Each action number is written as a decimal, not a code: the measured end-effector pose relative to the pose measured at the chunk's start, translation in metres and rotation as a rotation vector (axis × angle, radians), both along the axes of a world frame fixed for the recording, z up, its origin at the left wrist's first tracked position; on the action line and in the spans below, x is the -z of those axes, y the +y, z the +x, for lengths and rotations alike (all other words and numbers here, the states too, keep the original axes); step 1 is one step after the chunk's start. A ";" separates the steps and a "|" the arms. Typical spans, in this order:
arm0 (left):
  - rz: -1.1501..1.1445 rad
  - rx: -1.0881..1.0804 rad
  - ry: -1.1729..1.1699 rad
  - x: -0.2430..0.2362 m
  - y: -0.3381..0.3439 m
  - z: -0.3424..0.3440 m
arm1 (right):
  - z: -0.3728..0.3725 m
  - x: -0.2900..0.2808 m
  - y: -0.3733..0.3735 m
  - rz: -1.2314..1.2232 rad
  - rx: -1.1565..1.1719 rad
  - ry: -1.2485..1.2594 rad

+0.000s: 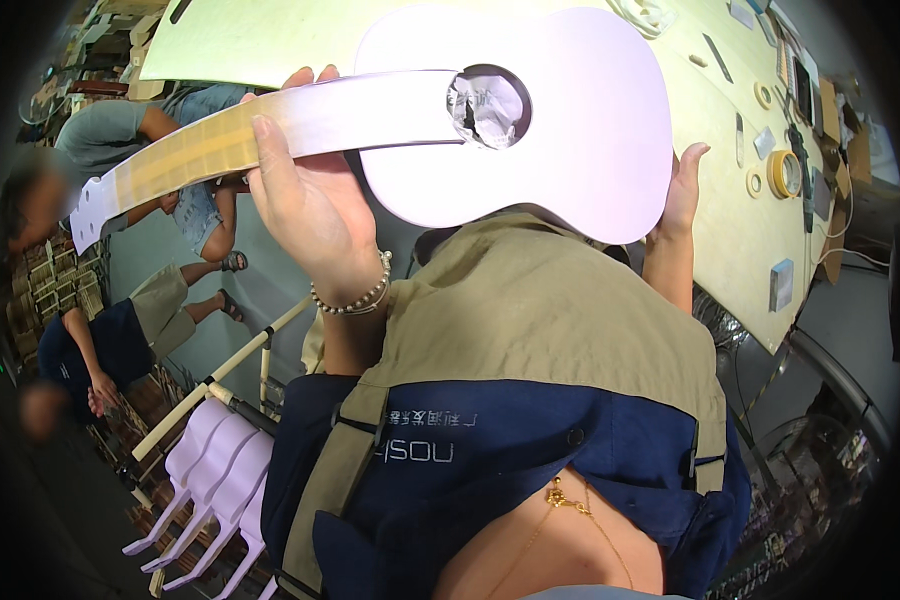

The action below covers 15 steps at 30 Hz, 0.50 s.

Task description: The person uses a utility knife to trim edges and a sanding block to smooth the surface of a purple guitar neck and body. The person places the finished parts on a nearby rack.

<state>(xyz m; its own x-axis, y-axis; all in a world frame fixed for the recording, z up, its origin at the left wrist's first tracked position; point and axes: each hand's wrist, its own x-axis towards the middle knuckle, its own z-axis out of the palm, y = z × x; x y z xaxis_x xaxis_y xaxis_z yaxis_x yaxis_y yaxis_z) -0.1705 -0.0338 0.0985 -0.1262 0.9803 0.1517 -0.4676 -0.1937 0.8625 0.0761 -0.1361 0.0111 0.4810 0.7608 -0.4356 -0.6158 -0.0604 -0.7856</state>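
A pale lilac ukulele (570,125) without strings lies across in front of me, its body over the table edge and its neck pointing left. Crumpled paper (486,110) fills the sound hole. Yellowish masking tape (188,152) covers part of the fretboard near the headstock (92,208), which has bare peg holes. My left hand (315,195) is closed round the neck, thumb on the front and fingertips showing past the far edge. At the body's right end, my right hand (680,190) grips the rim with the thumb up; its other fingers are mostly hidden behind the body.
On the pale table (260,45) at right are tape rolls (785,174), a blue block (781,285) and several small tools. Several lilac ukuleles (210,450) stand on a rack (220,375) at lower left. Two people (95,345) sit beyond it.
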 end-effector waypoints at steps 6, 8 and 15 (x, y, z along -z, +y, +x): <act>0.001 -0.042 -0.056 -0.001 -0.001 0.002 | -0.003 0.012 -0.001 0.055 0.057 -0.019; 0.002 -0.056 -0.084 0.000 -0.002 0.003 | -0.004 0.017 -0.003 0.095 0.082 -0.013; 0.016 -0.071 -0.136 -0.002 -0.002 0.003 | -0.013 0.017 -0.003 0.159 0.085 -0.073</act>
